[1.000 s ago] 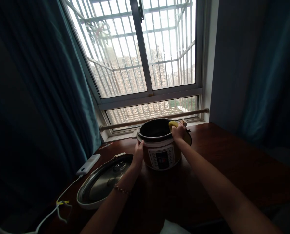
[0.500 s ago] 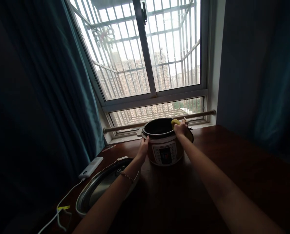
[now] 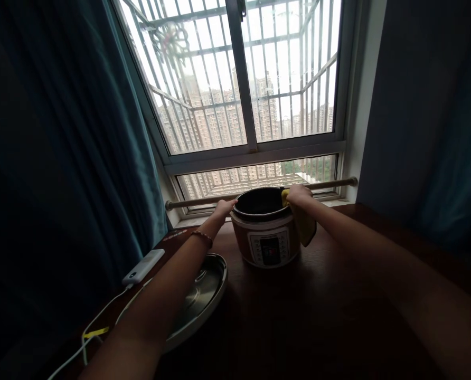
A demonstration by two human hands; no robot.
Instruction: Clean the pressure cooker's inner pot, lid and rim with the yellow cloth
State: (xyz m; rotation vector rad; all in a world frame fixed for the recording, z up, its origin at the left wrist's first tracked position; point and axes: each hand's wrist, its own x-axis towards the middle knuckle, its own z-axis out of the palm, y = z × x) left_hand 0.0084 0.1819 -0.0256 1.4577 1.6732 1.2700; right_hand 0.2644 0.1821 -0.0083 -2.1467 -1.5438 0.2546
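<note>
An open electric pressure cooker (image 3: 267, 240) with a control panel on its front stands on the dark wooden table (image 3: 318, 306) by the window. My right hand (image 3: 298, 194) is closed on a yellow cloth (image 3: 303, 221) at the pot's right rim; the cloth hangs down the cooker's side. My left hand (image 3: 224, 207) rests against the cooker's upper left rim, fingers stretched forward. The cooker's lid (image 3: 198, 298) lies upside down on the table to the left, under my left forearm.
A white power bank (image 3: 144, 265) with a white cable (image 3: 93, 332) lies at the table's left edge. A wooden rod (image 3: 204, 199) runs along the window sill behind the cooker. Teal curtains (image 3: 81, 158) hang on both sides of the barred window.
My left hand has slid from the cooker's left side up to its back left rim. My right hand with the cloth has moved along the right rim; the cloth now hangs down.
</note>
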